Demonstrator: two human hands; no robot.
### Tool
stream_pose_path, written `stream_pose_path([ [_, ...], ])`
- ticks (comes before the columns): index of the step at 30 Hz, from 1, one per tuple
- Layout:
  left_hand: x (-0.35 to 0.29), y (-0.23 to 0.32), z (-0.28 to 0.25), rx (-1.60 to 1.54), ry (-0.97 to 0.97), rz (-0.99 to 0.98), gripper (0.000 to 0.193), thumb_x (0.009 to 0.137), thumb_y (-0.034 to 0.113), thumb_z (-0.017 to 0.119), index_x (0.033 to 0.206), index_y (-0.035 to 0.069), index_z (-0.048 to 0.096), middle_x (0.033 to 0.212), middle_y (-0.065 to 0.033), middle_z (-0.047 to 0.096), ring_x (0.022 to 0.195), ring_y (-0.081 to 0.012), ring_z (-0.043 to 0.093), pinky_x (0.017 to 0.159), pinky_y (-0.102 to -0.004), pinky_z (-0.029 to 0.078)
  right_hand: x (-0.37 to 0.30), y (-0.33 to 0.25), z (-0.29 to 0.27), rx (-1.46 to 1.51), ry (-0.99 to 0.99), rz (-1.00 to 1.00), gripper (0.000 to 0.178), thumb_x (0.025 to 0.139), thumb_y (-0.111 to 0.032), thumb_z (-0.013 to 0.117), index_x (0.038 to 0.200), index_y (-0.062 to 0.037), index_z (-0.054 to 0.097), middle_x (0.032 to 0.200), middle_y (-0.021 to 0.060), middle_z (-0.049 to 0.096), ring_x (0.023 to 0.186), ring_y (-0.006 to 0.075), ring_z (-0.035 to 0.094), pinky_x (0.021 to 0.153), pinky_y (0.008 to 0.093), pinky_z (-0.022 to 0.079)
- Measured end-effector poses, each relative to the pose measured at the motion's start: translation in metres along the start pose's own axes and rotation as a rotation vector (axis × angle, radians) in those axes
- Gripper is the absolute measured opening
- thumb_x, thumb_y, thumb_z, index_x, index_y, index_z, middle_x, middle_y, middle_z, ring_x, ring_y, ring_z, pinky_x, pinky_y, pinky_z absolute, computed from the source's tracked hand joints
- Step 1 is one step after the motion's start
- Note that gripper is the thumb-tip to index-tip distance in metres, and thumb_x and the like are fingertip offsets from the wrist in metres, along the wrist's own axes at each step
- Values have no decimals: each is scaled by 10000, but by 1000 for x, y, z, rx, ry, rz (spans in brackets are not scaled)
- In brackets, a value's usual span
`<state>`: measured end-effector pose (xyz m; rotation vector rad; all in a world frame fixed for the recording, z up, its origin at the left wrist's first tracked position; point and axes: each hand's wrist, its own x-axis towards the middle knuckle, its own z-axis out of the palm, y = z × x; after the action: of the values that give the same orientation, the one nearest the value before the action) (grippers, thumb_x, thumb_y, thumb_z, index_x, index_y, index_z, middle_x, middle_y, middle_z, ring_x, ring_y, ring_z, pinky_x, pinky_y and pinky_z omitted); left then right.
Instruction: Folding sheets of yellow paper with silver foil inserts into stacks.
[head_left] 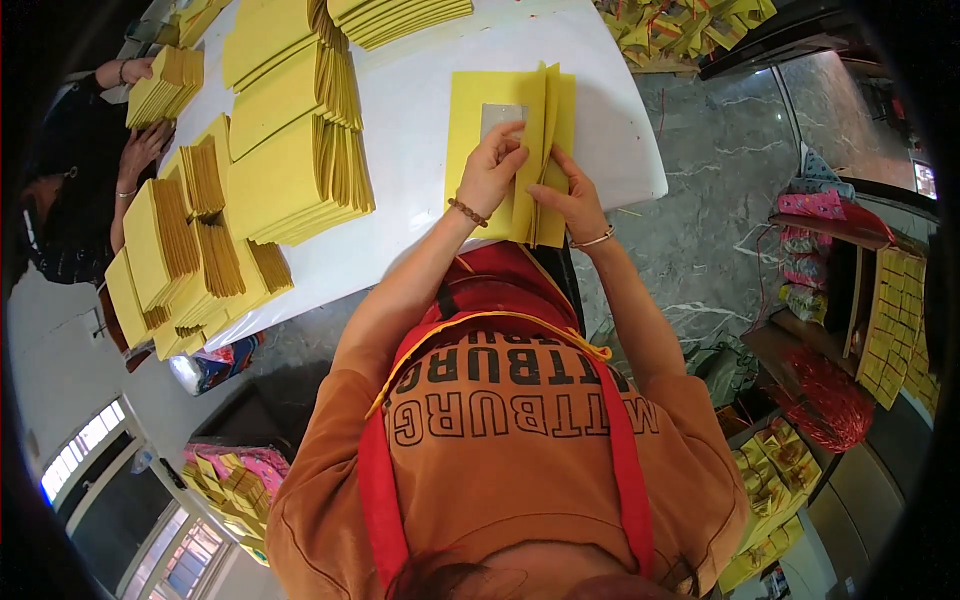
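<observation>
Folded yellow paper [465,105] is laid on the white table [415,110] directly beneath both hands, its middle folds standing upright between them. The folds are pinched by the right hand [572,200], between thumb and fingers. The left hand [495,168] is curled, with a fingertip over the grey patch [499,114]; whether anything is gripped by it cannot be told.

The folds could be creased crookedly if they were pressed unevenly from the two sides. The layers might be fanned apart if the right hand's hold were loosened, and the patch could be scuffed by fingertips dragged across it. The paper stacks [280,165], well to the left of the left hand, could be made to slip if knocked by that forearm.

Large dark lettering is printed in rows across the orange sweater [500,480], nearer the body than the hands and upside down from this view. No writing can be made out on the yellow paper or the patch.
</observation>
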<state>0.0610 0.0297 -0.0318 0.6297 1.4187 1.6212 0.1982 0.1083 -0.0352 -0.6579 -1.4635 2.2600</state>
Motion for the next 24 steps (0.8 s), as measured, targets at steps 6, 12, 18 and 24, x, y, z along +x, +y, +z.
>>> stream_pose_path([
  [6,-5,18,6,70,-38,-64,355,822,75,571,1172,42,526,854,-35,516,682,-74,496,593,-207,425,-1,1,-1,-77,10,-24,717,754,-37,646,1347,24,247,1237,74,450,1077,132,471,890,261,408],
  [12,-2,12,10,237,-19,65,441,753,158,689,1149,34,540,784,-11,499,625,-70,481,577,-207,425,0,-3,2,-107,-6,-43,733,746,-34,650,1352,19,242,1265,78,427,1103,138,454,906,269,399],
  [18,-2,12,5,235,-31,39,440,761,154,683,1157,35,533,721,21,457,600,-56,421,539,-198,382,-1,-5,3,-84,9,-9,727,748,-48,653,1348,19,250,1276,83,417,1122,143,439,921,269,387],
  [24,-5,7,10,146,73,142,375,815,102,600,1178,53,519,734,21,464,606,-54,422,540,-197,376,-2,-10,6,-32,-3,13,725,750,-62,657,1347,20,253,1293,89,398,1131,150,433,926,272,383],
])
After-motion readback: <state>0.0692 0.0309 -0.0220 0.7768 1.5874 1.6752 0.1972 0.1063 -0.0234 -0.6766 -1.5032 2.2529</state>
